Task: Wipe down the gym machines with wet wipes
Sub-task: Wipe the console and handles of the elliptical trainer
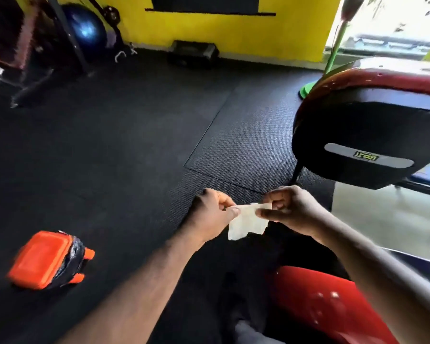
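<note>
Far left on the black floor mat [134,145], one orange box [42,259], lid down, dark wrap round its right end; what's inside, I can't tell. Centre: the left hand [212,214] pinches the left edge of the single white wipe [247,223]. The right hand [289,209] pinches the right edge. The two hands are close together, the wipe hanging between them in mid-air. Just beyond on the right, one black-and-red machine [358,125].
</note>
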